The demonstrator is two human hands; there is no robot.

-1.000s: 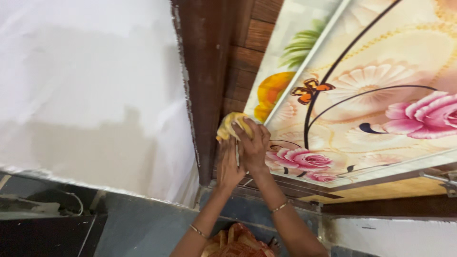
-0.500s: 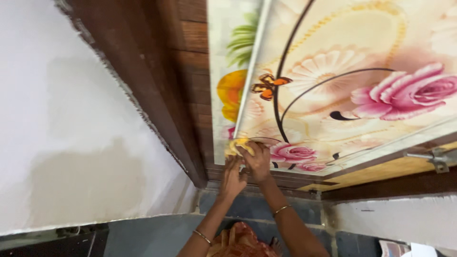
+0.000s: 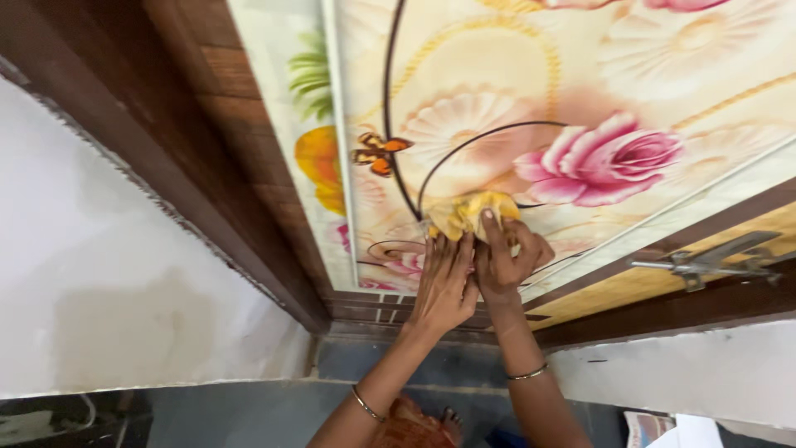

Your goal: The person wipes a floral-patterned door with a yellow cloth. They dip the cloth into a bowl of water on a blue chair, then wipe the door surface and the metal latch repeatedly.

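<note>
A yellow cloth (image 3: pixel 471 212) is pressed flat against a door panel (image 3: pixel 514 91) printed with pink roses, a butterfly and cream flowers. Both hands push on the cloth from below. My left hand (image 3: pixel 444 282) lies flat on the panel with its fingertips at the cloth's lower left edge. My right hand (image 3: pixel 507 259) covers the cloth's lower right part, fingers bent over it. Each wrist carries a thin bangle.
A dark wooden door frame (image 3: pixel 191 174) runs along the left of the panel, with a white wall (image 3: pixel 108 282) beyond it. A metal latch (image 3: pixel 713 257) sticks out at the door's right edge. Grey floor (image 3: pixel 249 415) lies below.
Both hands and the cloth have slid from the panel's left edge near the frame to the right, to just below the large pink rose. The view has swung left and tilted.
</note>
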